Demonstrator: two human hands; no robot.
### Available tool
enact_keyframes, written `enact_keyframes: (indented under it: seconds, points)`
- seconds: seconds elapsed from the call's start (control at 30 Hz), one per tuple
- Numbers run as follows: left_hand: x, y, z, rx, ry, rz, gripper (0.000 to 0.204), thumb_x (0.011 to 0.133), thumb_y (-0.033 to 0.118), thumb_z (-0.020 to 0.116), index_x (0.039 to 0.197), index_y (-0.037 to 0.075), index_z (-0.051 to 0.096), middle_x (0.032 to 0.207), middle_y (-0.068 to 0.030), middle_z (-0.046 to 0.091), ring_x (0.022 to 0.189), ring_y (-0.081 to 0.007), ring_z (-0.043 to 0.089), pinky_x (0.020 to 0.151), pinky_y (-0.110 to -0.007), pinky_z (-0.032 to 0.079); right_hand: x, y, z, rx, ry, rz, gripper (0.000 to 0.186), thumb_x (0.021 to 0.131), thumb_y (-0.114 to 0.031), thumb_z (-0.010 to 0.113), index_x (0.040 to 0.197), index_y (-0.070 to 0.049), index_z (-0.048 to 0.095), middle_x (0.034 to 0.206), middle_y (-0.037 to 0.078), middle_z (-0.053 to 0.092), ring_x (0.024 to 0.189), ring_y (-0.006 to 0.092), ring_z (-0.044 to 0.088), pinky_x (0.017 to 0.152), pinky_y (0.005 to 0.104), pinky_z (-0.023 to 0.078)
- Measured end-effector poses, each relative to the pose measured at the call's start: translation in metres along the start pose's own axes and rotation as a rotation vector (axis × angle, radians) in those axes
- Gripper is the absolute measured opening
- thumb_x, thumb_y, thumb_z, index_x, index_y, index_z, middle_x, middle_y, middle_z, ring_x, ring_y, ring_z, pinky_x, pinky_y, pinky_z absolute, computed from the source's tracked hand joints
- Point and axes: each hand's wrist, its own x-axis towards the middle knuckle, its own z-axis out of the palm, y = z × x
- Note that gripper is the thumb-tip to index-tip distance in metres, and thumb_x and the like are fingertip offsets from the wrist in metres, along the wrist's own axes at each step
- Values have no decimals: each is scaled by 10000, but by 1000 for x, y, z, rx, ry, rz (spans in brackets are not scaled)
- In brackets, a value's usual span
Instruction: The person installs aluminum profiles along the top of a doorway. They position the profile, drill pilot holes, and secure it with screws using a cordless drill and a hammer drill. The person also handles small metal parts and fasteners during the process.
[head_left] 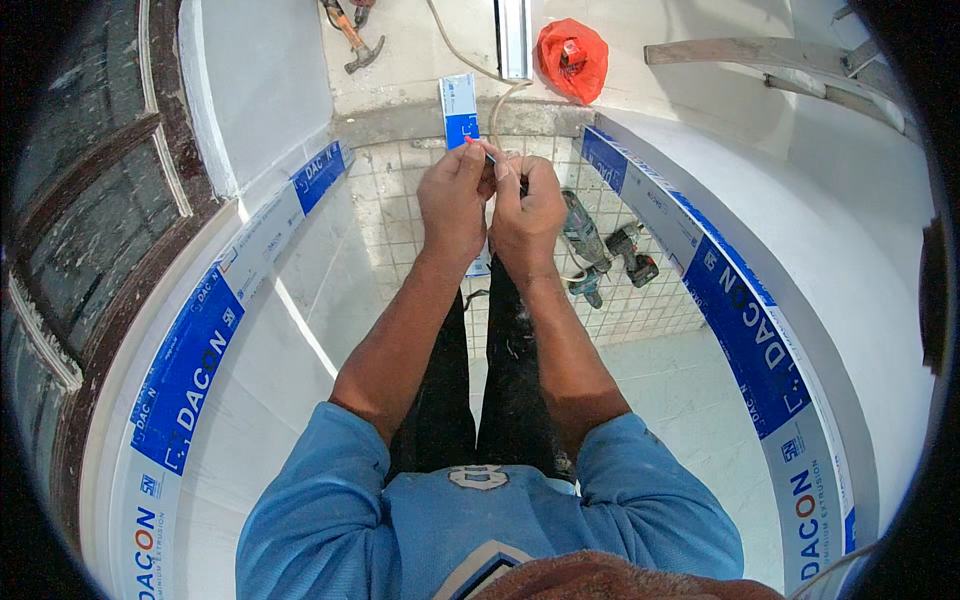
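Note:
My left hand [455, 195] and my right hand [527, 205] are raised together in front of me, fingertips meeting. Between them they pinch a small thin piece with a red end [478, 147]; what exactly it is cannot be made out. Both hands hover over a tiled floor [400, 215] between two long aluminium profiles wrapped in blue and white film, one on the left [215, 330] and one on the right [740, 310]. A short wrapped profile piece [460, 110] lies just beyond my fingers.
Two cordless power drills [600, 245] lie on the tiles right of my hands. A hammer [355, 45], an orange bag [572, 58] and a cable [470, 65] rest on the far ledge. A dark wooden window frame [90, 200] stands at left.

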Motion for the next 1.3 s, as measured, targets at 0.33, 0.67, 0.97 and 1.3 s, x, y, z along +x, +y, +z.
enact_keyframes:
  seconds: [0.33,0.67,0.97,1.3]
  points:
    - [8,-4,-9,66,19,55,287,1130,212,554,1095,-21,719,935,-44,700,812,-105,647,741,-271,555,8,-12,5,238,-162,282,335,1080,-243,642,895,34,676,782,71,648,739,122,577,684,320,498]
    - [10,-2,2,602,166,236,359,1075,265,553,854,20,694,703,-49,597,678,-138,542,638,-393,454,11,-11,6,121,-48,10,337,1077,-253,614,869,10,643,828,115,661,768,167,601,703,383,498]
    - [11,12,8,20,25,109,280,1120,267,595,1044,23,712,882,23,644,734,-51,553,644,-239,461,27,-36,2,322,-182,294,272,1079,-191,634,882,-5,664,794,30,635,740,118,561,685,308,483]
    - [11,22,12,26,36,38,308,1118,245,587,1036,-30,696,1009,-140,751,872,-186,712,798,-327,586,17,-21,-3,136,-33,-66,163,1019,-157,688,951,-9,687,874,128,710,764,274,677,717,411,527]
